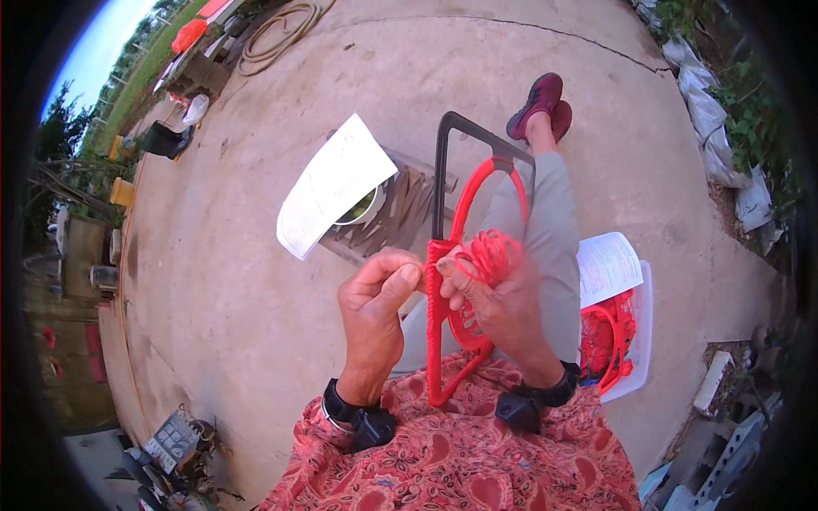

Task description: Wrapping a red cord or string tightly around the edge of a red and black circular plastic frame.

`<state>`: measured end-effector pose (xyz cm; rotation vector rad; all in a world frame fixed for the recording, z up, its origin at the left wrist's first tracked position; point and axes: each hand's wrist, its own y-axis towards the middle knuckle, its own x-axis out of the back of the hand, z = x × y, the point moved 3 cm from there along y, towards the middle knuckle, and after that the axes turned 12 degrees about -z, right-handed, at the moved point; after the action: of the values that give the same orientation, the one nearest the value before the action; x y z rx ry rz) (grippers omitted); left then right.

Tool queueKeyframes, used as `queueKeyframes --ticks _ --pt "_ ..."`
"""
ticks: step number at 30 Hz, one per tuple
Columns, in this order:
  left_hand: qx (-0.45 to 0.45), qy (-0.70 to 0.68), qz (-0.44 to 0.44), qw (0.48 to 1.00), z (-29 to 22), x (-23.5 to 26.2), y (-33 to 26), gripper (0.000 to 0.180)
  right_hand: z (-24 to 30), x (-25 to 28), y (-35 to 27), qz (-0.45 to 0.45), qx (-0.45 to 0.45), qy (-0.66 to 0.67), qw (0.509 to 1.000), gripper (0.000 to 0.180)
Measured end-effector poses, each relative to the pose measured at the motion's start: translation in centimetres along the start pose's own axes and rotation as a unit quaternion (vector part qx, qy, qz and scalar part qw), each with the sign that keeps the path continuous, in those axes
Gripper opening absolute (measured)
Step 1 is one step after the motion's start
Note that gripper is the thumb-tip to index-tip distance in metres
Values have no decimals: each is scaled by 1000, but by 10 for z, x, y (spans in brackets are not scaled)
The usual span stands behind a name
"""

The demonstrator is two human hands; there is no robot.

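Observation:
Over my lap stands a black rectangular frame [440, 170], its near part wrapped closely in red cord [435, 349]. A red oval ring [469, 194] sits inside the frame, with a red latticed part [464, 328] lower down. My left hand [372, 298] is closed at the frame's left side, thumb and forefinger pinched together at the wrapping; the bit of cord between them is mostly hidden. Just right of that side, my right hand [511, 319] is closed around a loose coil of red cord [494, 255], which bulges above the fingers. The right hand is slightly blurred.
Ahead, a low slatted stool [407, 213] carries a white bowl [375, 209] of green pieces, partly under a paper sheet [336, 187]. At my right, a plastic tub [643, 341] holds red cord pieces beneath another sheet [609, 268]. My outstretched leg [550, 221] lies between them.

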<state>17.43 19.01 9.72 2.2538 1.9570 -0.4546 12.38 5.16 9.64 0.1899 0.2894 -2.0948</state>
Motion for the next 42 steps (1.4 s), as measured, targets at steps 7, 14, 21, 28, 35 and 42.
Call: queueKeyframes --ticks 7,14,21,28,35,42 --pt "51 -33 3 998 -1 -7 -2 10 15 2 -7 29 10 19 999 11" --pt "10 -28 15 999 -3 -13 -5 9 5 15 -3 -27 28 -21 999 12" --pt "69 -55 20 996 1 -3 -2 10 15 5 -10 -5 45 34 998 14" --pt "61 -52 -7 997 6 -1 -1 11 1 10 -2 37 5 47 998 17" --pt "37 -32 -3 999 5 0 -1 12 -5 9 1 27 4 53 998 17" --pt "33 -22 -3 999 4 -1 -2 13 8 7 -2 41 15 34 998 16"
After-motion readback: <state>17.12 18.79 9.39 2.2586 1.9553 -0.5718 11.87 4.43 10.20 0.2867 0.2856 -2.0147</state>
